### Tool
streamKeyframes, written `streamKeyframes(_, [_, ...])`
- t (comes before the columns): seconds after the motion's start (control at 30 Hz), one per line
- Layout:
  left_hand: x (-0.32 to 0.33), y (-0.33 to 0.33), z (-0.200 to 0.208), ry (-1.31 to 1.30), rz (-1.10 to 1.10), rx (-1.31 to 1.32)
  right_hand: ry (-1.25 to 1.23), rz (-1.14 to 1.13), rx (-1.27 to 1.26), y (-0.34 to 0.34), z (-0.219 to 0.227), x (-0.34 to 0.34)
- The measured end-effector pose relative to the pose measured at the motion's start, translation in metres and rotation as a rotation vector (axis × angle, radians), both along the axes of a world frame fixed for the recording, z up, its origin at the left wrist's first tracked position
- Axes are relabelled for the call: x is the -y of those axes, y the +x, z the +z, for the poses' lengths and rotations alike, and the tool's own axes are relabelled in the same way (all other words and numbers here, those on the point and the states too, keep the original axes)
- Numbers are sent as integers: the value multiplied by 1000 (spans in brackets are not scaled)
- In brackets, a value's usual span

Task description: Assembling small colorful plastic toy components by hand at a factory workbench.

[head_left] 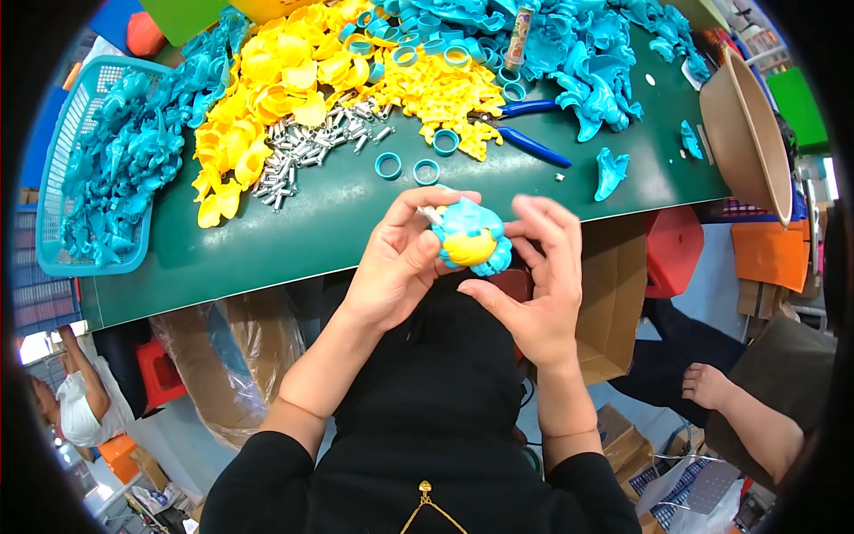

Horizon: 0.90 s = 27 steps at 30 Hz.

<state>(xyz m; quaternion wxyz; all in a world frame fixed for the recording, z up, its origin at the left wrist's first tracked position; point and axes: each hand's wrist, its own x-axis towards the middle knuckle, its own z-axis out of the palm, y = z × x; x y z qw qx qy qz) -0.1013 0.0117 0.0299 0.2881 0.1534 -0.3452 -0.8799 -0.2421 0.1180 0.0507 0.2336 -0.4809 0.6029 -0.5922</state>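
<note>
Just off the table's near edge, my left hand (398, 262) pinches a small blue and yellow plastic toy part (470, 246) between thumb and fingers. A small silvery piece shows by my left fingertips at its upper left side. My right hand (553, 280) is at the toy part's right side with thumb and fingers apart. Its raised fingertips are slightly smeared, and one finger reaches to the part or very near it. Beyond my hands lie loose blue rings (426, 171), a pile of silvery metal pins (307, 147) and blue-handled pliers (534, 147).
The green table (329, 240) carries heaps of yellow shells (302, 76), small yellow pieces (445, 89) and blue pieces (583, 53). A blue basket (53, 187) stands left, a tan basin (743, 133) right. Below are cardboard boxes (614, 294). Another person's arm (756, 423) is at lower right.
</note>
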Motion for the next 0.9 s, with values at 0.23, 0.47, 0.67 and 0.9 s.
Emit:
streamKeyframes(0.23, [-8,-16,-5,89,-7,-105,-116,-77,-26,-7,-20,-10])
streamKeyframes(0.47, [1,-18,-6,-60,73,-97,-45,-11,271,-10,-7,-1])
streamKeyframes(0.67, [-7,-25,7,18,73,-90,-228,-109,-180,-5,-28,4])
streamKeyframes(0.9, [1,-3,6,-219,71,28,81,216,467,0,7,20])
